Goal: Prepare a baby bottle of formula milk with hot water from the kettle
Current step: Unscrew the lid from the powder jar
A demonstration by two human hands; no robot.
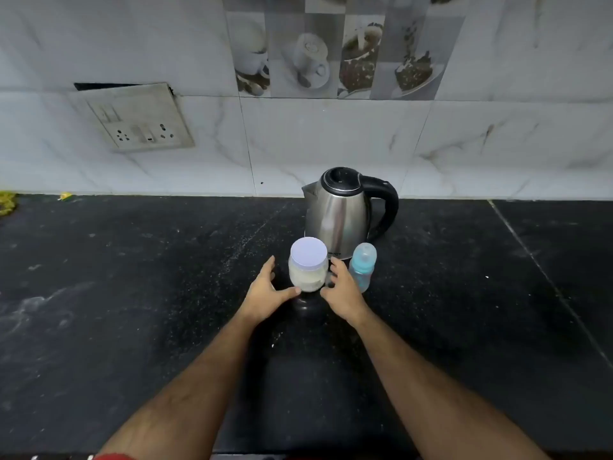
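A clear jar of pale formula powder (306,277) with a white lid stands on the black counter (132,293). Just right of it is a blue baby bottle (362,268) with its cap on. Behind both stands a steel kettle (341,214) with a black lid and handle, spout to the left. My left hand (267,290) is at the jar's left side, fingers spread, thumb near its base. My right hand (343,290) is at the jar's right side, between jar and bottle, fingers loosely spread. Neither hand plainly grips the jar.
A marble-tiled wall (331,137) rises behind the counter, with a socket plate (136,119) hanging askew at the left. Something yellow (6,202) lies at the counter's far left edge. A seam in the counter (544,280) runs diagonally on the right.
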